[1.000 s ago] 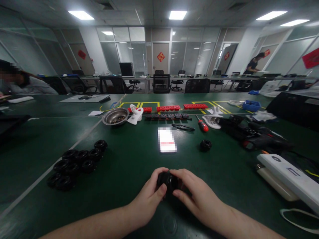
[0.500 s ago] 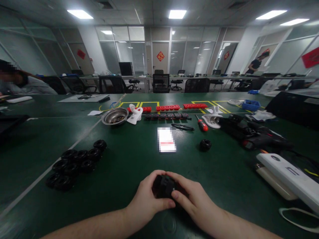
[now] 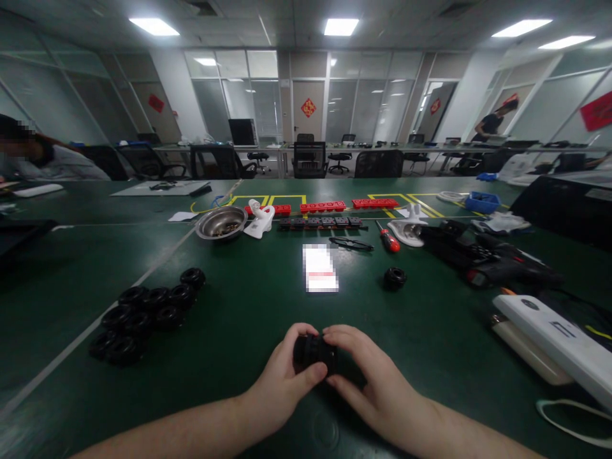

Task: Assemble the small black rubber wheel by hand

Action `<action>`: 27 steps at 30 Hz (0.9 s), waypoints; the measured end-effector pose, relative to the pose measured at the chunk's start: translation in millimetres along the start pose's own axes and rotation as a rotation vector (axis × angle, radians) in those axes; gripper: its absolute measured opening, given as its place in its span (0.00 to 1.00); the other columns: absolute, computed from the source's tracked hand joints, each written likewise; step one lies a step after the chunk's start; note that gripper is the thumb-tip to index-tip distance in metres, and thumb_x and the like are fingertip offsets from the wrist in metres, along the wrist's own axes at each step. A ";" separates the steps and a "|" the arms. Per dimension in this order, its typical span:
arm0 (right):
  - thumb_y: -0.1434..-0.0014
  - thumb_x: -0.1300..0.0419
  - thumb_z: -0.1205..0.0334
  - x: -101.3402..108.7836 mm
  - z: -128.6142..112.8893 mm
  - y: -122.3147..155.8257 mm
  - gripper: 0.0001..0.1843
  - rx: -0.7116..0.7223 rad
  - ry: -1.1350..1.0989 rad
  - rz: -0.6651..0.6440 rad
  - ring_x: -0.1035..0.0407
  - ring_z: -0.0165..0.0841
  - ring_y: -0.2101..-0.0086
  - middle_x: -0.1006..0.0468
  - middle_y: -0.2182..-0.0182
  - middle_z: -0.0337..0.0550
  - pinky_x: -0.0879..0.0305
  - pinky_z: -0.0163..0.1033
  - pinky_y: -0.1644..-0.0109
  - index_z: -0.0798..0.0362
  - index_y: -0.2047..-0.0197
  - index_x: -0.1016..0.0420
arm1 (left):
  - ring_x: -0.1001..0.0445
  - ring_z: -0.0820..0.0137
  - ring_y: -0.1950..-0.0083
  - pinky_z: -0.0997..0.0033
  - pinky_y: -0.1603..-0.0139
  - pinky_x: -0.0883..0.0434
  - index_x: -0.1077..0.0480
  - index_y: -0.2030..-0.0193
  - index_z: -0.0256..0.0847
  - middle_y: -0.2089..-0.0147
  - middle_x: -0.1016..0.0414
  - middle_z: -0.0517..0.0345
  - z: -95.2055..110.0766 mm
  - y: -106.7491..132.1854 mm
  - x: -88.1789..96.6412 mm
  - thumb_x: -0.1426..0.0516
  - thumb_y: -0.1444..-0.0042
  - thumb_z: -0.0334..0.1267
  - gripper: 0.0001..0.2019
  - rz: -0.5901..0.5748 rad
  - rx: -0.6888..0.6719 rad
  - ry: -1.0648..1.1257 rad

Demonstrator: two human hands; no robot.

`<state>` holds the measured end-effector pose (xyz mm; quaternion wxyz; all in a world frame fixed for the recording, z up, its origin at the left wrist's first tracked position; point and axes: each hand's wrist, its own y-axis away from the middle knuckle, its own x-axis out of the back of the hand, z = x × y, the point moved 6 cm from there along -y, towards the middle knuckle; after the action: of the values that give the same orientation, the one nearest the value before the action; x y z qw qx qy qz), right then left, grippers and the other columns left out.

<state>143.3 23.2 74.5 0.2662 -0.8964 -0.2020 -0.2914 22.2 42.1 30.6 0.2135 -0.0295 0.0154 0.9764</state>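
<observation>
Three red strips (image 3: 275, 209) (image 3: 322, 206) (image 3: 375, 203), two white brackets (image 3: 261, 221) (image 3: 407, 232), one bowl (image 3: 220, 223), one screwdriver (image 3: 388, 238), one held wheel (image 3: 313, 350), one loose wheel (image 3: 394, 278)

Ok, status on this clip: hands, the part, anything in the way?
Left hand and right hand both closed on one black wheel, low over the green table. Nothing blocking; wheel pile off left, white card ahead.

The left hand (image 3: 280, 381) and right hand (image 3: 377, 382) cover most of the black wheel (image 3: 313, 350). The white card (image 3: 320, 268) is blurred. The right edge cuts the white box (image 3: 561, 341).
</observation>
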 end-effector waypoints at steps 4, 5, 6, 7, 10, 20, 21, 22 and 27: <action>0.48 0.44 0.60 4.4 8.6 -1.4 0.30 -0.131 -0.050 0.035 0.43 0.38 0.50 0.40 0.48 0.49 0.43 0.45 0.48 0.52 0.44 0.51 | 0.37 0.66 0.58 0.66 0.60 0.37 0.44 0.55 0.42 0.60 0.39 0.57 -2.9 0.7 1.7 0.43 0.52 0.47 0.21 0.047 0.005 0.009; 0.46 0.47 0.59 5.6 11.9 -2.7 0.25 -0.189 -0.066 0.034 0.40 0.38 0.53 0.37 0.51 0.49 0.41 0.45 0.50 0.53 0.45 0.48 | 0.37 0.65 0.57 0.66 0.59 0.37 0.44 0.54 0.42 0.59 0.39 0.57 -4.5 1.2 2.9 0.43 0.52 0.46 0.21 0.067 0.014 -0.003; 0.44 0.50 0.58 5.8 14.7 -4.3 0.20 -0.241 -0.079 0.016 0.37 0.37 0.56 0.33 0.56 0.48 0.38 0.44 0.54 0.53 0.48 0.43 | 0.37 0.64 0.56 0.65 0.58 0.37 0.45 0.54 0.43 0.58 0.39 0.56 -6.0 1.6 4.0 0.43 0.52 0.45 0.21 0.083 0.021 -0.010; 0.42 0.52 0.58 5.1 16.9 -5.9 0.16 -0.286 -0.084 -0.016 0.35 0.35 0.61 0.30 0.60 0.46 0.37 0.42 0.57 0.53 0.52 0.39 | 0.37 0.64 0.54 0.64 0.56 0.38 0.45 0.53 0.43 0.57 0.39 0.55 -7.4 2.0 4.4 0.43 0.52 0.45 0.22 0.086 0.026 -0.013; 0.42 0.52 0.60 2.0 18.8 -9.3 0.11 -0.345 -0.064 -0.109 0.33 0.33 0.68 0.27 0.69 0.42 0.36 0.39 0.64 0.53 0.60 0.33 | 0.38 0.62 0.52 0.62 0.53 0.39 0.46 0.50 0.44 0.54 0.39 0.54 -10.8 2.4 3.8 0.43 0.51 0.43 0.23 0.055 0.032 0.006; 0.51 0.42 0.64 6.2 11.9 -5.2 0.26 -0.195 0.048 -0.037 0.36 0.35 0.58 0.31 0.55 0.45 0.39 0.42 0.54 0.50 0.48 0.42 | 0.35 0.66 0.57 0.66 0.59 0.37 0.45 0.53 0.43 0.59 0.38 0.57 -7.1 -0.9 2.5 0.43 0.52 0.42 0.21 0.039 0.045 0.051; 0.51 0.41 0.63 7.0 13.1 -5.3 0.28 -0.217 0.026 -0.032 0.35 0.35 0.59 0.31 0.56 0.45 0.38 0.41 0.56 0.50 0.47 0.44 | 0.35 0.66 0.57 0.66 0.58 0.37 0.45 0.54 0.43 0.59 0.38 0.57 -6.4 -0.4 1.8 0.43 0.52 0.42 0.20 0.041 0.049 0.056; 0.50 0.42 0.61 7.5 14.7 -5.5 0.28 -0.248 -0.003 -0.032 0.34 0.34 0.61 0.30 0.58 0.44 0.38 0.41 0.58 0.50 0.46 0.45 | 0.35 0.66 0.57 0.66 0.58 0.37 0.46 0.53 0.43 0.59 0.38 0.58 -6.0 0.3 1.2 0.43 0.52 0.41 0.20 0.042 0.053 0.066; 0.41 0.53 0.56 2.9 21.6 -7.4 0.13 -0.389 -0.067 -0.111 0.34 0.30 0.72 0.28 0.74 0.39 0.39 0.35 0.69 0.54 0.63 0.33 | 0.36 0.66 0.55 0.65 0.54 0.38 0.49 0.51 0.45 0.57 0.40 0.57 -6.2 3.1 -0.5 0.43 0.52 0.39 0.23 0.019 0.061 0.073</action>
<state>150.5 42.4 64.1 0.0646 -0.9275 -0.1999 -0.3093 21.7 38.8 24.4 0.2041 -0.0584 0.0532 0.9758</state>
